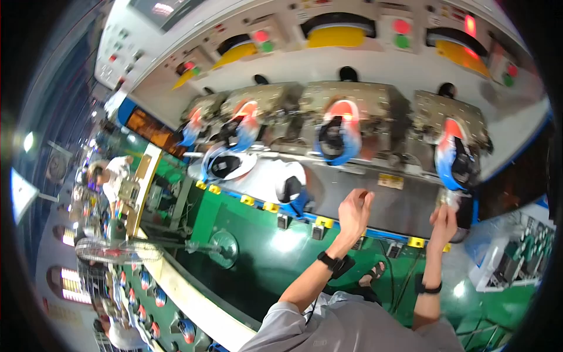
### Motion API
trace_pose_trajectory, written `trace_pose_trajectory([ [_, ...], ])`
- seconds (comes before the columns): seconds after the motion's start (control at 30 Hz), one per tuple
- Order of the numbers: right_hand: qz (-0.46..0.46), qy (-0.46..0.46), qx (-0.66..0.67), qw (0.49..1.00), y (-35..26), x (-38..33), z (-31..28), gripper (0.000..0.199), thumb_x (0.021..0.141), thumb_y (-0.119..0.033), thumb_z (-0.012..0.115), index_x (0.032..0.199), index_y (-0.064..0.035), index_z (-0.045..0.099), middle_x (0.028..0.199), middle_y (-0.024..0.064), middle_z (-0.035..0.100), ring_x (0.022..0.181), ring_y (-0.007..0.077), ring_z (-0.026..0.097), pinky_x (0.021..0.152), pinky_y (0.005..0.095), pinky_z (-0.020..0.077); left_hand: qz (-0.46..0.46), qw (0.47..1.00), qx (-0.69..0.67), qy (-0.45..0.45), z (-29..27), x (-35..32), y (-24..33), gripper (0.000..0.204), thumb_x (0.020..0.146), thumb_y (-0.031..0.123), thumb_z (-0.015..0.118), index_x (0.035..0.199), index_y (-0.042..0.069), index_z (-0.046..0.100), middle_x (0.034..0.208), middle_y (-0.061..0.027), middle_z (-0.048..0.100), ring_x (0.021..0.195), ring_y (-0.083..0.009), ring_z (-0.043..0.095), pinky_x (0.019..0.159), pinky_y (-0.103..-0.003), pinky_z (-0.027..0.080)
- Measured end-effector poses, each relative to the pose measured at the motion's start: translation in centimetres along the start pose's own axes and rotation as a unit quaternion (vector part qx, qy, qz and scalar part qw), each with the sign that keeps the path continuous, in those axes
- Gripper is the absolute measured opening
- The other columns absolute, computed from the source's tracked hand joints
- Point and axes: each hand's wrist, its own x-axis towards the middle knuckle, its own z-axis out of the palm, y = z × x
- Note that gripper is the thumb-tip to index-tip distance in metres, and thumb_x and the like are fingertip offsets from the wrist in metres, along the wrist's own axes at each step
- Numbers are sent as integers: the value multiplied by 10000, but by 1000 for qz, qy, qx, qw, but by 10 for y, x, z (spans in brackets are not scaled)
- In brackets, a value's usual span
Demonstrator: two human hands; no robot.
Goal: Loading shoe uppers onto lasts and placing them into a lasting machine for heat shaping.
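While the left hand (353,216) hangs over the front edge of the table (402,211), loosely curled with nothing visible in it, the right hand (444,223) stands at the right end, fingers drawn together beside a small pale item (450,198); blur prevents telling whether it is grasped. Toward the left end lie two white-and-blue shoes (290,183). Past the right hand, at the table's back edge, a red-and-blue shoe (447,166) rests against a metal fixture (431,111). Attending to this shoe appears the present step; the next move calls for steadying it with both hands.
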Motion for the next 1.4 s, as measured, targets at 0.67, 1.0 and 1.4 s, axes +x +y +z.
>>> trace_pose_trajectory([
  [0.67, -318, -416, -266, 810, -40, -343, 245, 628, 641, -12, 765, 1228, 3, 543, 1179, 162, 577, 1106, 334, 557, 968, 420, 437, 378, 795, 432, -198, -301, -7, -145, 235, 716, 136, 627, 938, 66, 655, 935, -80, 652, 1064, -254, 562, 1115, -423, 308],
  [1.0, -327, -434, -201, 815, 34, -352, 381, 540, 685, 59, 618, 1217, 12, 536, 948, 137, 648, 905, 343, 599, 781, 454, 447, 401, 827, 373, -121, -408, 19, -138, 436, 724, 162, 604, 1103, -54, 603, 1173, -157, 611, 1307, -316, 438, 1154, -439, 283],
  [1.4, -375, -366, -265, 809, 95, -371, 509, 150, 743, -53, 696, 805, -36, 560, 818, 106, 532, 884, 313, 513, 755, 446, 369, -59, 960, 142, 235, -577, 149, -257, 510, 923, 370, 594, 1233, -35, 593, 1181, -243, 635, 1155, -330, 590, 998, -363, 433],
])
